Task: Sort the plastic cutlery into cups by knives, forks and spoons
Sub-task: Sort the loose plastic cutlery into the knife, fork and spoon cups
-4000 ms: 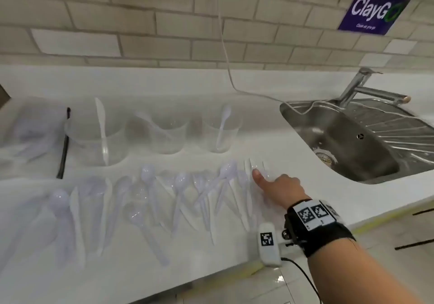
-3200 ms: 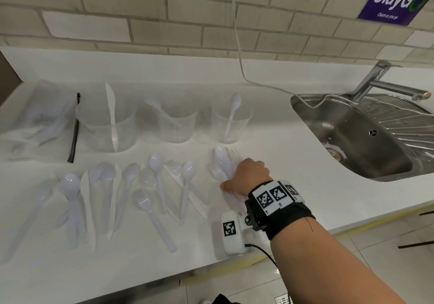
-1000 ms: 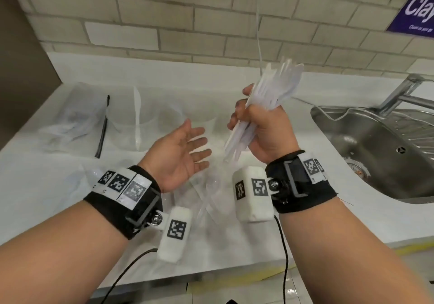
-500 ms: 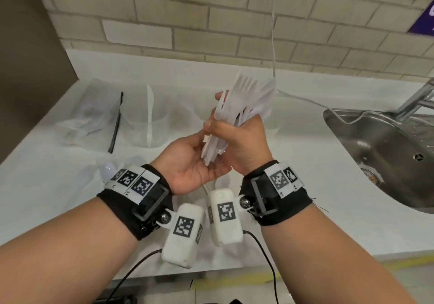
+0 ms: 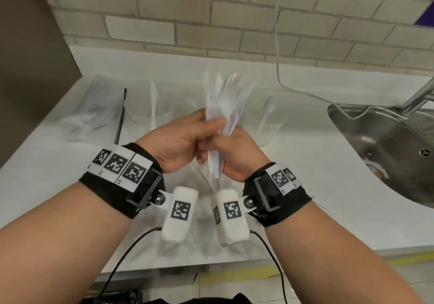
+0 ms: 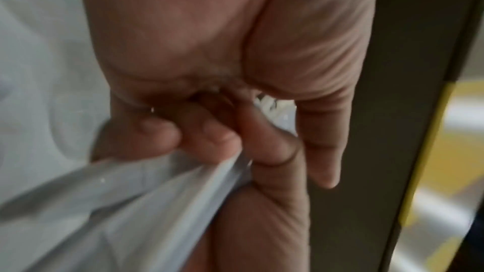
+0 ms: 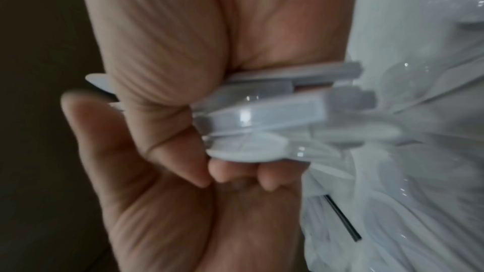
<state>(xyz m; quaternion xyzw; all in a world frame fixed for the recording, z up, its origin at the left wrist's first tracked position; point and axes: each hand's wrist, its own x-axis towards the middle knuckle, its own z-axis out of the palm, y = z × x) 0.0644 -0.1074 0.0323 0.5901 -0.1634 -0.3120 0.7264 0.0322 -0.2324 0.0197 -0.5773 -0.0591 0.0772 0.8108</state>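
Now you've got both hands up over the counter (image 5: 305, 186), right hand (image 5: 237, 155) fisted round the handles of the cutlery bundle (image 5: 223, 106) while left hand (image 5: 178, 144) pinches into it, likely squaring the pieces before feeding the cups (image 5: 270, 129) behind.

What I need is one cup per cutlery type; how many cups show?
2. The left cup, holding a knife, stands behind the left hand; the right cup, holding a spoon, behind the right hand. Another may be hidden behind the held cutlery bundle.
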